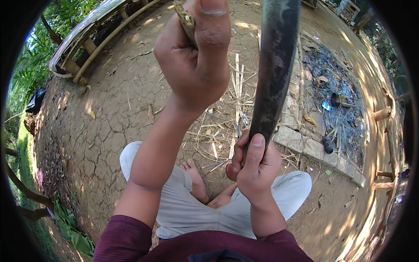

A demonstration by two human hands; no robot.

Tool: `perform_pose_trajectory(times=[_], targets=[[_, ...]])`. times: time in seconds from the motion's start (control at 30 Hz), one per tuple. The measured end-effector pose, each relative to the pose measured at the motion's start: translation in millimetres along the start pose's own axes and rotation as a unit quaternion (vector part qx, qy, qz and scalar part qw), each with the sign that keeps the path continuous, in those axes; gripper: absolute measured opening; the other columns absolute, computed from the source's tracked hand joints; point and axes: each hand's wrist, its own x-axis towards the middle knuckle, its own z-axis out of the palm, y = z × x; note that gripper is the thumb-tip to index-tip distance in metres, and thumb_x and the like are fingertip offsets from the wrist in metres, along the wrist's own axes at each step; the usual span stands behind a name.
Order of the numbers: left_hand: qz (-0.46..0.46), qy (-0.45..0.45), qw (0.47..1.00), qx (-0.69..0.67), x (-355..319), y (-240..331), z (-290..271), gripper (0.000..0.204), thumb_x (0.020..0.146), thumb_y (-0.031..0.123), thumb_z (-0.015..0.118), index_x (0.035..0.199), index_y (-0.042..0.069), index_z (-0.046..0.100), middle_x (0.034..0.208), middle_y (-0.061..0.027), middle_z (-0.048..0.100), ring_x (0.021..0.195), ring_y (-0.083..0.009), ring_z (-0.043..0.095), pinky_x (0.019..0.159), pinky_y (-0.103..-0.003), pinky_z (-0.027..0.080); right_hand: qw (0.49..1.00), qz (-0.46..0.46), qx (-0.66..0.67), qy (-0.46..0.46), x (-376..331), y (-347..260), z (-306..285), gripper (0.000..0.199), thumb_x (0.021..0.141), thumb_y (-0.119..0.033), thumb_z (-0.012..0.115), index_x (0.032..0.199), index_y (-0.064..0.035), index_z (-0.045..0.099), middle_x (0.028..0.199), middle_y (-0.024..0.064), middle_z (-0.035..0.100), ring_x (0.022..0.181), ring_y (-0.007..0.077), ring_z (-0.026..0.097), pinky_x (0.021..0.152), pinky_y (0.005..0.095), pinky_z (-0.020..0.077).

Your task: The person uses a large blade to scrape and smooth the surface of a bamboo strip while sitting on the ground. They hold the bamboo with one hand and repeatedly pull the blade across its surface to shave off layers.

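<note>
My left hand (198, 56) is raised high in the head view, its fingers closed round a thin, rough brown stick (185, 22). One end of the stick shows between thumb and fingers; the rest is hidden by the hand. Lower down, before my lap, my right hand (257, 168) grips a machete by its lower end. The thumb presses on the base of the dark, stained blade (275, 65), which points up and away past the top edge. Blade and stick are apart. The grip of the machete is covered by my fingers.
Pale split strips and shavings (218, 131) litter the cracked earth before my bare feet (196, 179). To the right, a brick border (301, 142) encloses ash (336, 113) with a dark can and scraps. A low bamboo bench (100, 48) stands far left; a wooden rail (390, 144) runs along the right.
</note>
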Motion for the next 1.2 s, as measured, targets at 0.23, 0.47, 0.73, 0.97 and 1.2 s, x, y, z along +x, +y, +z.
perform_pose_trajectory(times=[0.23,0.47,0.73,0.97,1.2], targets=[[0.090,-0.052,0.995,0.000,-1.5,6.3,10.4,0.046,0.102,0.034,0.044,0.065,0.008,0.033,0.052,0.0010,0.035,0.045,-0.0064,0.031,0.042,-0.025,0.021,0.962,0.033,-0.262,-0.075,24.7,50.7,4.4,0.025,0.097,-0.018,0.056,0.084,0.0027,0.058,0.054,0.0164,0.054,0.044,0.0301,0.053,0.044,0.0378,0.0395],[0.040,-0.044,0.997,-0.048,-2.9,1.8,-1.2,0.045,0.103,0.034,0.042,0.067,0.009,0.032,0.051,0.0013,0.031,0.046,-0.0061,0.027,0.042,-0.025,0.021,0.976,0.191,-0.058,-0.083,15.6,12.6,-9.0,0.032,0.102,-0.027,0.050,0.090,-0.0020,0.066,0.053,-0.0021,0.047,0.048,0.0037,0.043,0.045,0.0262,0.0342],[0.008,0.043,0.999,0.018,-14.8,8.2,9.9,0.045,0.103,0.037,0.040,0.069,0.010,0.029,0.051,0.0013,0.027,0.046,-0.0070,0.025,0.042,-0.025,0.023,0.954,0.042,-0.286,-0.083,18.2,67.4,3.1,0.027,0.097,-0.022,0.057,0.085,0.0018,0.061,0.061,0.0181,0.061,0.049,0.0352,0.058,0.048,0.0421,0.0441],[0.009,-0.014,1.000,-0.015,-11.1,12.9,-11.4,0.046,0.103,0.039,0.037,0.069,0.010,0.028,0.052,0.0007,0.026,0.046,-0.0079,0.023,0.042,-0.025,0.023,0.987,0.006,-0.157,-0.025,1.7,12.6,2.5,0.023,0.098,-0.018,0.055,0.089,0.0022,0.062,0.053,0.0124,0.055,0.042,0.0230,0.050,0.044,0.0357,0.0396],[0.070,-0.022,0.993,0.087,-17.6,13.9,-2.4,0.048,0.102,0.044,0.034,0.067,0.012,0.027,0.050,0.0004,0.025,0.045,-0.0086,0.021,0.039,-0.025,0.019,0.919,0.128,-0.354,-0.120,-2.0,123.8,-27.9,0.035,0.098,-0.029,0.052,0.085,0.0023,0.061,0.057,0.0209,0.057,0.057,0.0408,0.061,0.054,0.0475,0.0466]])
